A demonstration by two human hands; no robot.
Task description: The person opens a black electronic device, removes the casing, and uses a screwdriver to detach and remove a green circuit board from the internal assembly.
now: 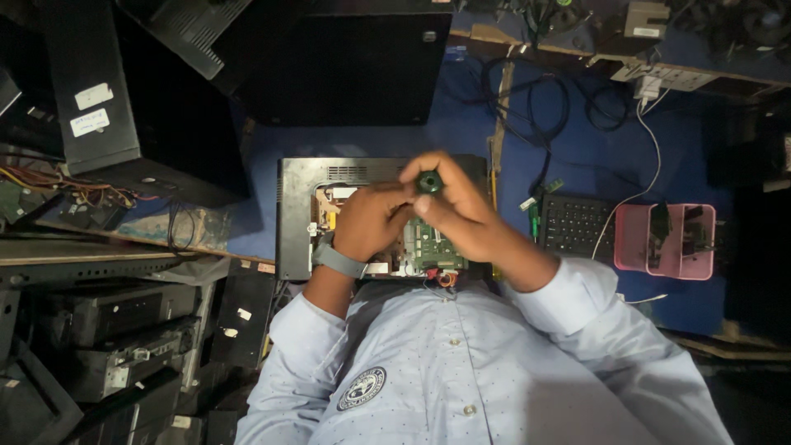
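Overhead: green-capped screwdriver (428,182) upright, long axis pointing down into opened monitor's circuit board (428,247), gripped at cap by right hand (457,210); left hand (371,218) closed alongside, touching, steadying; keyboard (573,224), pink tray (630,239) rightward on blue table (577,156).

Both hands hide the screwdriver (428,182) shaft and much of the circuit board (432,247).

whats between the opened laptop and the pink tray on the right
In the head view, a black keyboard lies on the blue surface between the opened laptop and the pink tray, with a white cable running past it.
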